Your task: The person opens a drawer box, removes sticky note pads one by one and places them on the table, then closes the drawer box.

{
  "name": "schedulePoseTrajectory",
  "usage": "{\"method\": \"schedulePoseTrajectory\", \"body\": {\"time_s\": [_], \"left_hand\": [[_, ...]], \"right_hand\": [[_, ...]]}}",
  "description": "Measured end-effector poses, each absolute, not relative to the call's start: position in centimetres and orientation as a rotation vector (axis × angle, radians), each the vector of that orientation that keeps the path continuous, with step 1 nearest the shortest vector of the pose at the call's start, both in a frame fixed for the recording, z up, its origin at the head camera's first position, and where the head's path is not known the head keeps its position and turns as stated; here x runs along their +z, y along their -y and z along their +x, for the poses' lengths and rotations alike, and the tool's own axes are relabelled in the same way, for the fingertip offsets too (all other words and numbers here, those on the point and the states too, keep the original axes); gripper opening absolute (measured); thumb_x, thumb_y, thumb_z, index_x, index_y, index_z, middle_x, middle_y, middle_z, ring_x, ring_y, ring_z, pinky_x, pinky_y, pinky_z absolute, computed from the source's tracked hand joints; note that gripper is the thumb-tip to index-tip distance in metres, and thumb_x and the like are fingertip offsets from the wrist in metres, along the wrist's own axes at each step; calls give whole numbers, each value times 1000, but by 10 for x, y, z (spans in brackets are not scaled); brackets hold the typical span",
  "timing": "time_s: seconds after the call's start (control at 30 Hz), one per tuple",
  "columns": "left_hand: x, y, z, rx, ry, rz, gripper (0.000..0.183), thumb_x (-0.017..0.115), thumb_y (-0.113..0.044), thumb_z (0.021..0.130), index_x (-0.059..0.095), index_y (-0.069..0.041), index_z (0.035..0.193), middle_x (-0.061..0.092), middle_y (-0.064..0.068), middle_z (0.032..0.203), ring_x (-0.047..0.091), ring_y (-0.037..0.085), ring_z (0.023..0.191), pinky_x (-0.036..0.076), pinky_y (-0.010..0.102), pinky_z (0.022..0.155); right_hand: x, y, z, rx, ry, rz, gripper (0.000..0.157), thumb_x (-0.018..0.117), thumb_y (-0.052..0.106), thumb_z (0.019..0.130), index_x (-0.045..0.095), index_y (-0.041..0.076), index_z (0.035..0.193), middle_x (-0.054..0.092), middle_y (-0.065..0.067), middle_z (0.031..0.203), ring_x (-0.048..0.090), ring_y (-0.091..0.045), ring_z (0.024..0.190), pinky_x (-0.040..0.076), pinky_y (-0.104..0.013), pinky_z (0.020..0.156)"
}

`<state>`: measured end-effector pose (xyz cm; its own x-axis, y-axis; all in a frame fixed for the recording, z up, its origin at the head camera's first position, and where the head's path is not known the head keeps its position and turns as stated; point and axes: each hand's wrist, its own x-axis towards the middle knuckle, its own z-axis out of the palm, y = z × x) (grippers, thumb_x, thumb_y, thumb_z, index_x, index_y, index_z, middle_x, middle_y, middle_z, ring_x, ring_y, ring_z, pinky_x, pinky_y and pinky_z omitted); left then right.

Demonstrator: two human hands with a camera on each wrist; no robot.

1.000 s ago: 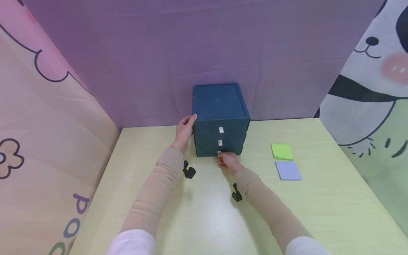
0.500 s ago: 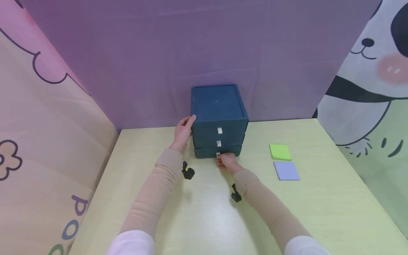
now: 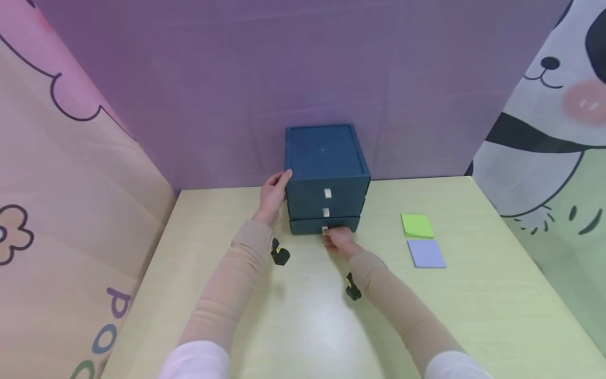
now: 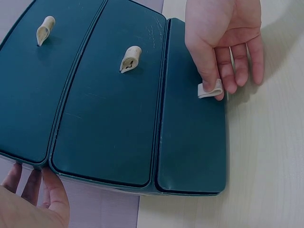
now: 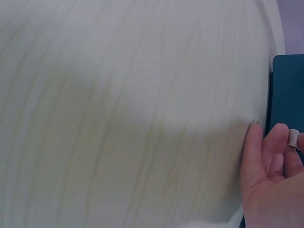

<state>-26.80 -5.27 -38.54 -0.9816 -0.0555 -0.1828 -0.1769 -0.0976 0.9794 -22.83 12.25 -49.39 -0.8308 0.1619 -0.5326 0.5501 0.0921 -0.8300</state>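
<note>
A dark blue cabinet of small drawers [image 3: 324, 152] stands against the purple backdrop, with a pale pull tab on each drawer front. My left hand [image 3: 272, 197] rests against the cabinet's left side, thumb near the upper front corner; in the left wrist view its fingers [image 4: 56, 192] touch that side, unbent. The right hand [image 3: 340, 240] pinches the bottom drawer's pull tab [image 4: 209, 89] between thumb and index finger, the other fingers loosely extended below. This bottom drawer [image 4: 192, 142] juts slightly forward of those above. Its inside is hidden.
On the pale wooden table [image 3: 303, 326], a green sticky-note pad [image 3: 417, 226] and a lilac one [image 3: 426, 253] lie right of the cabinet. Printed cloths hang at both sides. Black pieces [image 3: 281, 256] show beside each wrist.
The bottom drawer has come slightly forward, and the seam above it shows more clearly. Both hands keep nearly the same places, the right still pinching the tab.
</note>
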Motion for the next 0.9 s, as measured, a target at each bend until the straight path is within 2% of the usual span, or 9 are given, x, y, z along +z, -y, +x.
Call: {"method": "schedulePoseTrajectory", "body": {"time_s": [0.2,0.4,0.63,0.9], "left_hand": [[-385,53,-267,2246,-2052,-254,57,59,-43,92,47,-14,139,45,5,142,45,21,125,42,40,101],[-385,54,-267,2240,-2055,-249,59,59,-43,92,45,-14,141,44,5,144,44,22,128,41,40,103],[-384,54,-267,2242,-2065,-233,59,58,-43,92,45,-13,141,44,6,144,44,22,128,42,40,102],[-384,54,-267,2236,-2056,-245,59,58,-44,92,45,-14,141,44,5,144,44,22,128,41,39,102]], "right_hand": [[-494,-123,-227,-1798,-2073,693,32,57,12,92,58,-9,116,63,-7,86,58,-14,71,54,-32,71],[-493,-124,-225,-1758,-2080,692,30,57,14,92,59,-5,115,63,-8,92,59,-16,77,54,-37,81],[-489,-123,-220,-1743,-2132,677,27,59,12,91,63,-7,109,65,-6,84,59,-14,70,54,-29,70],[-487,-124,-219,-1702,-2164,665,25,59,11,89,64,-6,107,65,-6,83,60,-15,72,53,-27,67]]}}
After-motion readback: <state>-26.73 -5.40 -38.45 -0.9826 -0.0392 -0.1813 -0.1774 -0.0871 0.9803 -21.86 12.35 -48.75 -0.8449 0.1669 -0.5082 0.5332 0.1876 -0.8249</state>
